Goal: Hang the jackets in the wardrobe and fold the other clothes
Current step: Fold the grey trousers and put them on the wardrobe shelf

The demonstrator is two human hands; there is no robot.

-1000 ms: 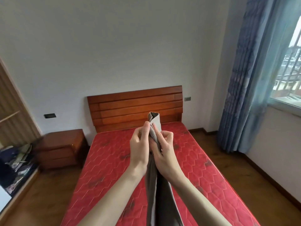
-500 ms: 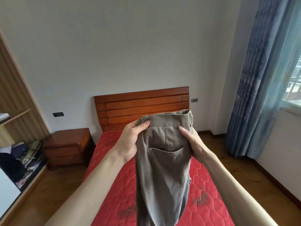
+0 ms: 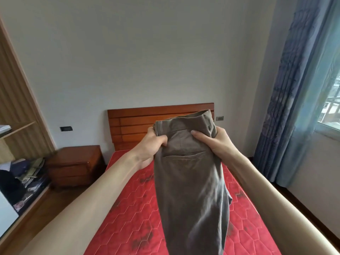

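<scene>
Grey-brown trousers [image 3: 191, 190] hang in the air in front of me, above a bed with a red quilted mattress [image 3: 128, 214]. Their waistband is on top and a back pocket faces me. My left hand [image 3: 152, 144] grips the left end of the waistband with curled fingers. My right hand [image 3: 215, 140] grips the right end, thumb laid across the cloth. The legs hang down out of view at the bottom.
An orange-brown wooden headboard [image 3: 132, 122] stands against the white wall. A wooden nightstand [image 3: 75, 166] sits left of the bed. An open wardrobe [image 3: 16, 140] at the far left holds piled clothes [image 3: 24, 173]. Blue curtains [image 3: 294, 89] and a window are at the right.
One second ago my hands held the trousers bunched together; they have moved apart and spread the waistband wide. My view has tilted up a little.
</scene>
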